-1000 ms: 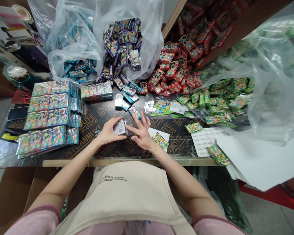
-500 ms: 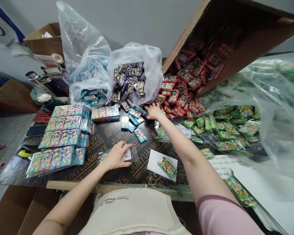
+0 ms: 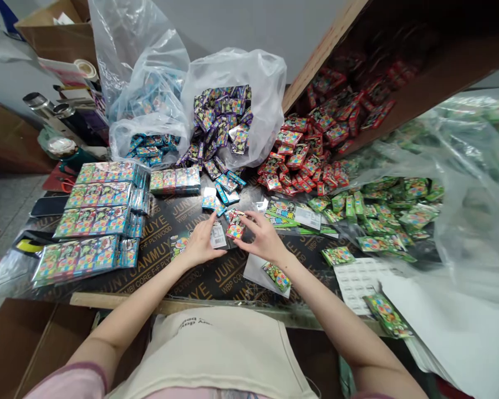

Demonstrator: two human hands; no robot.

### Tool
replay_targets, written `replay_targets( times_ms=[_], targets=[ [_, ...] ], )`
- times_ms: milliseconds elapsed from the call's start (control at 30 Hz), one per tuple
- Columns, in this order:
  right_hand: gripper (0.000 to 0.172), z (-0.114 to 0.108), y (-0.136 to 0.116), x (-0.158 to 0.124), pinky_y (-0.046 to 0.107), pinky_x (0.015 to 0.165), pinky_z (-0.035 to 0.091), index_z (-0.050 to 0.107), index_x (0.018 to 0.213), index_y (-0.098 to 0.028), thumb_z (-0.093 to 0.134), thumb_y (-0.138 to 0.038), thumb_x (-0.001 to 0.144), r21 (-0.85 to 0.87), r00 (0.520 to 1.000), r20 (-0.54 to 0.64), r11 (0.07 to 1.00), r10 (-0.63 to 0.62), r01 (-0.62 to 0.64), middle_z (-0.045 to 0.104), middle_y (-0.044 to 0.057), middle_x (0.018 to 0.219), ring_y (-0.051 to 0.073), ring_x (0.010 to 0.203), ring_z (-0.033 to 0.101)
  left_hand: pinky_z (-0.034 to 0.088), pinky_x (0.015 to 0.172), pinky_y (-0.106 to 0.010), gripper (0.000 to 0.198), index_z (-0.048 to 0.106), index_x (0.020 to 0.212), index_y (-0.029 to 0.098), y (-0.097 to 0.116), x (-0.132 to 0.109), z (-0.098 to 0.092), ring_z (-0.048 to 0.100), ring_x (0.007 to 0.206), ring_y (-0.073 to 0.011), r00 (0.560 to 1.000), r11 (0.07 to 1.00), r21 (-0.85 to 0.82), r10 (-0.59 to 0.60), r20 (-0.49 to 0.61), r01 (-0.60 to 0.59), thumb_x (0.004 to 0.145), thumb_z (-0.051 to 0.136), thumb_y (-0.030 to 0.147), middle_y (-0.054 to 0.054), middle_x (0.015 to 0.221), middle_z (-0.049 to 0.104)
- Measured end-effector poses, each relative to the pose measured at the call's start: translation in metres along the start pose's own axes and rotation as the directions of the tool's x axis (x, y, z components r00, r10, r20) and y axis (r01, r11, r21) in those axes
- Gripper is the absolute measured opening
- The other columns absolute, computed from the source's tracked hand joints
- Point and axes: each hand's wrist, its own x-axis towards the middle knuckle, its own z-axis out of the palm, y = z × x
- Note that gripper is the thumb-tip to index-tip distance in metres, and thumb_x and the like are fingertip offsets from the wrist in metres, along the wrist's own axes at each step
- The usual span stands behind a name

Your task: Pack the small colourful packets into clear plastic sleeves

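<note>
My right hand (image 3: 264,238) pinches a small red candy packet (image 3: 235,224) between thumb and fingers, just above the table. Close beside it, my left hand (image 3: 200,243) holds a clear plastic bag with a white barcode label (image 3: 218,236), thumb and forefinger at its edges. Part of the bag and its printed card (image 3: 178,245) lie under the left hand. Just beyond the hands are several small blue packets (image 3: 221,194). A green packet (image 3: 276,276) rests on a white card (image 3: 255,270) to the right.
Stacked filled packs (image 3: 87,221) stand at the left. Behind are plastic bags of blue packets (image 3: 149,148) and purple packets (image 3: 220,119). Red packets (image 3: 307,158) spill from a tipped carton (image 3: 328,50); green packets (image 3: 382,210) lie at the right near white sheets (image 3: 453,327).
My right hand has come back from the red pile toward me with a red packet. My left hand has shifted slightly forward and right with the clear bag. The view has shifted too.
</note>
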Motion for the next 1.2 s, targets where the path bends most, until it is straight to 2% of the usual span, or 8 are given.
replay_targets(
  times_ms=[267, 367, 600, 667, 733, 867, 1000, 1200],
  targets=[
    [0.057, -0.004, -0.003, -0.014, 0.045, 0.101, 0.045, 0.055, 0.127, -0.024, 0.071, -0.039, 0.074, 0.276, 0.987, 0.124, 0.959, -0.103, 0.066, 0.057, 0.012, 0.129, 0.027, 0.121, 0.053, 0.042, 0.103, -0.046, 0.114, 0.008, 0.151, 0.023, 0.009, -0.001, -0.008, 0.053, 0.120, -0.0294, 0.974, 0.979, -0.058, 0.198, 0.111, -0.193, 0.062, 0.080, 0.033, -0.013, 0.131, 0.053],
    [0.073, 0.003, -0.014, -0.019, 0.051, 0.107, 0.035, 0.047, 0.136, -0.025, 0.073, -0.050, 0.072, 0.207, 0.998, 0.048, 0.978, 0.027, -0.036, 0.057, 0.012, 0.132, 0.029, 0.126, 0.049, 0.043, 0.102, -0.046, 0.110, 0.011, 0.150, 0.023, 0.008, -0.004, -0.009, 0.054, 0.119, -0.0294, 0.984, 0.985, -0.048, 0.167, 0.068, -0.164, 0.064, 0.078, 0.037, -0.013, 0.132, 0.052],
    [0.051, 0.002, -0.019, -0.045, 0.047, 0.110, 0.023, 0.039, 0.141, -0.028, 0.046, -0.044, 0.093, 0.023, 0.974, 0.055, 0.975, 0.219, -0.221, 0.060, 0.009, 0.131, 0.022, 0.128, 0.047, 0.048, 0.097, -0.051, 0.105, 0.012, 0.149, 0.032, 0.007, -0.005, -0.004, 0.059, 0.113, -0.0317, 0.995, 0.995, 0.033, 0.093, 0.044, -0.094, 0.067, 0.077, 0.039, -0.008, 0.126, 0.056],
    [0.058, -0.024, 0.007, -0.068, 0.051, 0.108, 0.023, 0.042, 0.139, -0.025, 0.051, -0.050, 0.088, -0.160, 0.869, -0.159, 0.856, 0.469, -0.492, 0.052, 0.014, 0.138, 0.028, 0.133, 0.040, 0.049, 0.096, -0.052, 0.095, 0.018, 0.147, 0.033, 0.005, -0.006, -0.005, 0.058, 0.112, -0.0313, 0.989, 0.986, 0.091, 0.131, 0.070, -0.137, 0.071, 0.074, 0.041, -0.007, 0.126, 0.054],
    [0.079, -0.055, 0.037, -0.102, 0.061, 0.104, 0.022, 0.040, 0.141, -0.022, 0.063, -0.059, 0.075, -0.305, 0.674, -0.366, 0.601, 0.642, -0.739, 0.039, 0.021, 0.147, 0.040, 0.138, 0.029, 0.050, 0.095, -0.051, 0.079, 0.029, 0.142, 0.032, 0.002, -0.008, -0.006, 0.057, 0.111, -0.0303, 0.979, 0.968, 0.160, 0.177, 0.104, -0.192, 0.075, 0.070, 0.043, -0.007, 0.122, 0.054],
    [0.085, -0.094, 0.083, -0.167, 0.064, 0.095, 0.033, 0.035, 0.142, -0.019, 0.066, -0.052, 0.071, -0.288, 0.432, -0.404, 0.336, 0.807, -0.897, 0.049, 0.024, 0.136, 0.044, 0.126, 0.043, 0.050, 0.094, -0.048, 0.071, 0.039, 0.136, 0.026, -0.001, -0.009, -0.005, 0.056, 0.109, -0.0298, 0.980, 0.959, 0.205, 0.177, 0.095, -0.193, 0.075, 0.070, 0.045, -0.009, 0.118, 0.054],
    [0.078, -0.086, 0.079, -0.174, 0.045, 0.094, 0.046, 0.033, 0.141, -0.016, 0.061, -0.044, 0.074, -0.133, 0.549, -0.391, 0.545, 0.739, -0.828, 0.060, 0.016, 0.120, 0.031, 0.111, 0.057, 0.047, 0.099, -0.047, 0.088, 0.028, 0.144, 0.021, 0.002, -0.008, 0.002, 0.055, 0.115, -0.0307, 0.989, 0.977, 0.158, 0.134, 0.070, -0.143, 0.071, 0.074, 0.041, -0.013, 0.127, 0.054],
    [0.079, -0.045, 0.031, -0.094, 0.042, 0.097, 0.046, 0.030, 0.145, -0.021, 0.062, -0.043, 0.076, -0.157, 0.792, -0.320, 0.795, 0.521, -0.586, 0.052, 0.014, 0.120, 0.029, 0.112, 0.054, 0.042, 0.102, -0.047, 0.097, 0.023, 0.147, 0.020, 0.011, -0.012, 0.006, 0.051, 0.121, -0.0309, 0.987, 0.985, 0.111, 0.119, 0.110, -0.131, 0.068, 0.075, 0.039, -0.014, 0.132, 0.051]
  ],
)
